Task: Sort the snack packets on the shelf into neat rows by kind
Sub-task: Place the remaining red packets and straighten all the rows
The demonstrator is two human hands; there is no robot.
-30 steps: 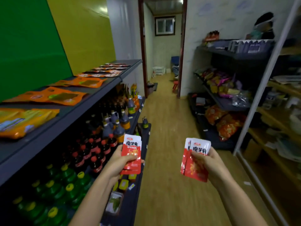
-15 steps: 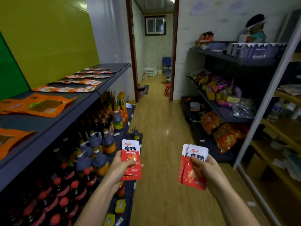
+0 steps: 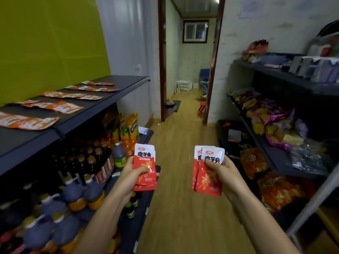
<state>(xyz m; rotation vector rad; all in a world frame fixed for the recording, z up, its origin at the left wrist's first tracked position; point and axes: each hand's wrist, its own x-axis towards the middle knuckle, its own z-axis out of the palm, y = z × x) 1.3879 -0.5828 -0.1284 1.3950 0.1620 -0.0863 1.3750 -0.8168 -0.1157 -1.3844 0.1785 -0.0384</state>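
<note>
We stand in a narrow aisle with red-and-white snack packets in both hands. Our left hand (image 3: 128, 177) pinches the left stack (image 3: 145, 162) upright, thumb curled across the front, just above the front edge of the lower shelf of bottles (image 3: 88, 162). Our right hand (image 3: 226, 177) clamps the right stack (image 3: 209, 180), two overlapping packets, thumb on the front, over the wooden floor (image 3: 183, 136). The stacks are apart, with open air between them. On our left, the top shelf (image 3: 113, 99) carries flat orange packets (image 3: 55, 106) in rows running back towards the wall; dark shelf surface shows along its front edge. The right shelving (image 3: 271, 156) holds jumbled bags. Between the two units the floor runs to the doorway (image 3: 189, 70).
</note>
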